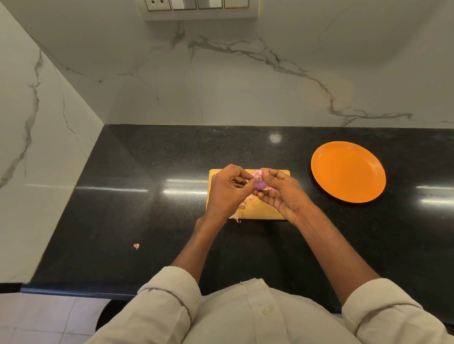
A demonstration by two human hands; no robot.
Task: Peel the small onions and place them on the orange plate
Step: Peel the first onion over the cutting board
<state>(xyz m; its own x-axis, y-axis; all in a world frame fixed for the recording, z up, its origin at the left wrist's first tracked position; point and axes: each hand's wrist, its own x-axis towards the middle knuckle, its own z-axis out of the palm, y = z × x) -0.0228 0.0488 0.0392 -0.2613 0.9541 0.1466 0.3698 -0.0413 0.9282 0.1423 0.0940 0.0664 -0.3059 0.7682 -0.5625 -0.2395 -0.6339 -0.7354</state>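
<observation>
Nearest to me I see rolled-up pale sleeves (171, 294) and two bare forearms reaching out over the black tabletop (113, 201). A loose scrap of skin (136, 246) lies alone on it, well left of the arms. Further out, my left hand (228, 191) and right hand (280, 193) meet above the wooden cutting board (280, 173). Between them is the small purple onion (258, 182), held just above the board: the right fingers (268, 176) are curled round it, and the left fingers (242, 175) pinch at its papery top. Peel scraps (243, 203) lie on the board below the hands. Beyond and to the right, apart from the board, sits the orange plate (348, 171). Behind everything rises a marble wall (243, 81) with a switch panel (197, 3).
</observation>
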